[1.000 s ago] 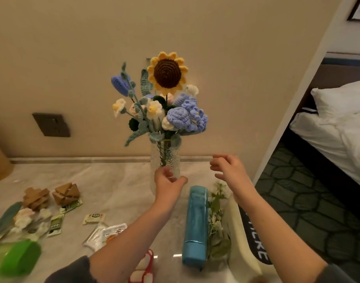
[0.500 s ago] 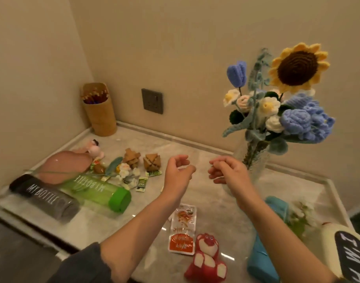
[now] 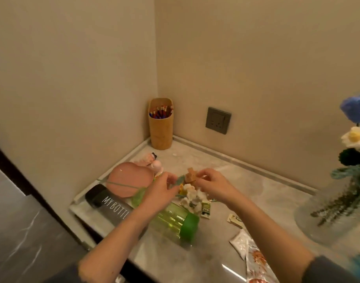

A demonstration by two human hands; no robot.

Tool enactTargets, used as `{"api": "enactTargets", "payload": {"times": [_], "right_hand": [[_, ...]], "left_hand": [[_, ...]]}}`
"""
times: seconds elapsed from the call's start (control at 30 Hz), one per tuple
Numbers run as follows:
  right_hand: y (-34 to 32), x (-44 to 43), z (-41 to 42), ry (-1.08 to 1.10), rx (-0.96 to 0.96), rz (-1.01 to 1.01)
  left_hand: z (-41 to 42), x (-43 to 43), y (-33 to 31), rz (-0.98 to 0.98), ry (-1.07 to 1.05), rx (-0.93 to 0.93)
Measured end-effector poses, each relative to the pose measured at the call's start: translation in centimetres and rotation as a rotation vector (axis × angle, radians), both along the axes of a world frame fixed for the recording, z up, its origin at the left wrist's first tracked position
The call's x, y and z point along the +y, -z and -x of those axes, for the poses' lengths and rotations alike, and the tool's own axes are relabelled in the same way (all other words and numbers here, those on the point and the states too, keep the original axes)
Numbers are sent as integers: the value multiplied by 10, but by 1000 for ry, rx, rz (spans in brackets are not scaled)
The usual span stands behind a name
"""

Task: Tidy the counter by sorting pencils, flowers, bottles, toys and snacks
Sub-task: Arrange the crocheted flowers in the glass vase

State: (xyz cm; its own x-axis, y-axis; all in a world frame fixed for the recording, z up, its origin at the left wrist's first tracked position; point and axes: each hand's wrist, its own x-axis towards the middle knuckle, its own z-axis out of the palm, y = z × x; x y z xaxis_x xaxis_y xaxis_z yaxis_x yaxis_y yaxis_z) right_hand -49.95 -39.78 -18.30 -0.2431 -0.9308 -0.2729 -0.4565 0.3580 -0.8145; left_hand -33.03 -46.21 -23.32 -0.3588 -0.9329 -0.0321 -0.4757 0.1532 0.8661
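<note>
A white crochet flower with a long green stem lies on the counter. My left hand is closed around the stem by the blue-green leaf. My right hand has its fingers curled at a brown wooden puzzle toy; motion blur hides whether it grips it. A green bottle and a dark "MY BOTTLE" bottle lie under my left forearm. Pencils stand in a yellow holder in the corner. A pink toy lies beside a pink dish.
A glass vase with a crochet bouquet stands at the right. Snack packets and small sachets lie near the front. A wall socket is behind. The counter's edge drops to dark floor at the left.
My view swung left from the vase to the counter's corner. Both hands moved from the vase to the flower and toys, and my left hand closed on the stem.
</note>
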Motion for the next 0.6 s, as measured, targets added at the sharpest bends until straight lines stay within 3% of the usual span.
{"api": "enactTargets", "payload": {"times": [0.1, 0.17, 0.4, 0.6], "right_hand": [[27, -18, -14, -34, 264, -63], [46, -20, -19, -60, 397, -87], [83, -26, -40, 129, 487, -52], [63, -26, -42, 425, 82, 254]], "left_hand": [[-19, -22, 6, 168, 170, -482], [-18, -28, 9, 251, 268, -605], [-19, -50, 27, 411, 439, -638], [-20, -61, 32, 454, 461, -478]]}}
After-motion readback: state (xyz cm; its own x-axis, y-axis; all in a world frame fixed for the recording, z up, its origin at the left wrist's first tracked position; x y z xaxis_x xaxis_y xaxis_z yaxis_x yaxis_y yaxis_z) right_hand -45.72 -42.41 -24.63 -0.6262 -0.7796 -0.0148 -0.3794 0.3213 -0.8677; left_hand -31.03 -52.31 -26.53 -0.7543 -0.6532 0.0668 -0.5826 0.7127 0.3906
